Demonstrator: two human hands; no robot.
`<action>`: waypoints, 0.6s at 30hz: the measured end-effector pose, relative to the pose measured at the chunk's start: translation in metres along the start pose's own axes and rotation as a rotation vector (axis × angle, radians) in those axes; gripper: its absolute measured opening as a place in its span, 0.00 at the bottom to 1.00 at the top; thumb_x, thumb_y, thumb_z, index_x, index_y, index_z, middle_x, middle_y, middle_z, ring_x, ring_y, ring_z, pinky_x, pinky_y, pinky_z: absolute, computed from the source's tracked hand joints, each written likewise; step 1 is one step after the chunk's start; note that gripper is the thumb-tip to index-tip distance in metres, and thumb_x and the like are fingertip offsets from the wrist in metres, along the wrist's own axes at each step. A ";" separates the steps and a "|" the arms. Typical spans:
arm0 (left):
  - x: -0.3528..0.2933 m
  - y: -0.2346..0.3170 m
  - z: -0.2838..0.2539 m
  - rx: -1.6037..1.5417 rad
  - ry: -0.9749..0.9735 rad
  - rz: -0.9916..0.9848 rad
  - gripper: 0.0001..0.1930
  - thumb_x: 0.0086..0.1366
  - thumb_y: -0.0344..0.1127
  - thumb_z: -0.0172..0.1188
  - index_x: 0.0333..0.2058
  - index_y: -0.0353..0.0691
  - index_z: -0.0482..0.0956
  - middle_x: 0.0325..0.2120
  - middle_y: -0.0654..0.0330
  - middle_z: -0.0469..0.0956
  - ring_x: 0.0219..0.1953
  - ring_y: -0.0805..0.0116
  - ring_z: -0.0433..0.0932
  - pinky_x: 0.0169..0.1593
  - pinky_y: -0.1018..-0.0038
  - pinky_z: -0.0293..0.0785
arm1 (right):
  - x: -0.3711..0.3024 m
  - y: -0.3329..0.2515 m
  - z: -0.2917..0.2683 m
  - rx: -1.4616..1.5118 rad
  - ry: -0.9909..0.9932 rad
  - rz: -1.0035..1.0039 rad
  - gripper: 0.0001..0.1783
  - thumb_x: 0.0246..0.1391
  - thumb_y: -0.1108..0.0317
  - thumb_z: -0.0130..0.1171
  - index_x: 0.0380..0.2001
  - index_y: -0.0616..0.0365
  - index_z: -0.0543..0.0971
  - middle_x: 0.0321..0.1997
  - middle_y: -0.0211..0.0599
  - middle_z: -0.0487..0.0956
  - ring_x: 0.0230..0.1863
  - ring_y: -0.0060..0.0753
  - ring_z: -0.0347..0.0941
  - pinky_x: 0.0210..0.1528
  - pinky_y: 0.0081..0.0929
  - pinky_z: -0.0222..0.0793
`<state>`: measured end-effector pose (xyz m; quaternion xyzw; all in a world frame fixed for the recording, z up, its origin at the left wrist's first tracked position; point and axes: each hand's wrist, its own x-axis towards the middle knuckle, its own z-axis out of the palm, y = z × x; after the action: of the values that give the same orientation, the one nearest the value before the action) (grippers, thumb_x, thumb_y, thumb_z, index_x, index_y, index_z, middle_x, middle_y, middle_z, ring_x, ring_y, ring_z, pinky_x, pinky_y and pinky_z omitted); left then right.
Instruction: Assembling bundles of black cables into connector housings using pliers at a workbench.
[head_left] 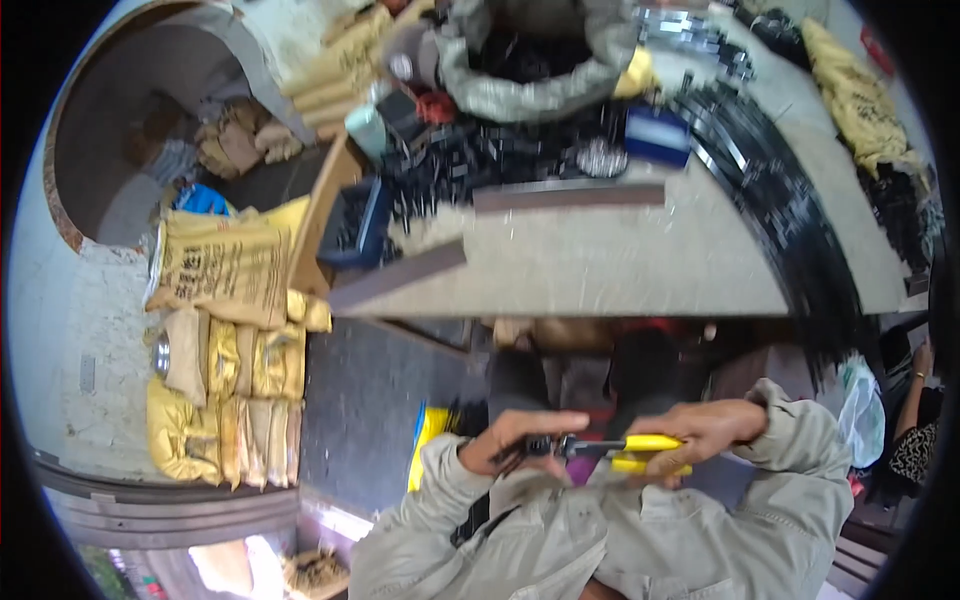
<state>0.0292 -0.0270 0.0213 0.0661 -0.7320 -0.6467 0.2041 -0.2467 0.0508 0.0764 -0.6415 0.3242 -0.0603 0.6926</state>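
In front of my lap, my right hand (708,427) is closed around the yellow handles of a pair of pliers (652,443). The dark jaws of the pliers point left, toward my left hand (505,437). That hand grips a small black part (540,446), thumb side up, and the jaws meet or touch the part. Blur hides the part's exact shape and whether the jaws are closed on it. Beyond both hands, a heap of similar-looking black pieces (490,160) lies on the worktable (600,255).
A grey sack (540,98) of black pieces stands at the back. A blue bin (352,222) and brown strips (570,196) lie on the table. Long black strips (775,205) overhang its right edge. Yellow paper sacks (225,265) stack at left; another person (915,440) sits right.
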 end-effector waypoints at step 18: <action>0.016 -0.018 0.016 0.041 0.632 0.035 0.27 0.46 0.41 0.69 0.43 0.35 0.72 0.36 0.62 0.73 0.34 0.75 0.69 0.39 0.79 0.66 | 0.033 0.011 -0.017 -1.202 0.747 -0.170 0.25 0.27 0.73 0.60 0.37 0.57 0.71 0.50 0.44 0.66 0.53 0.45 0.62 0.58 0.50 0.50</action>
<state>0.0056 -0.0209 0.0064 0.2551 -0.6463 -0.5756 0.4313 -0.2334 0.0221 0.0548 -0.8720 0.4658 -0.1405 0.0546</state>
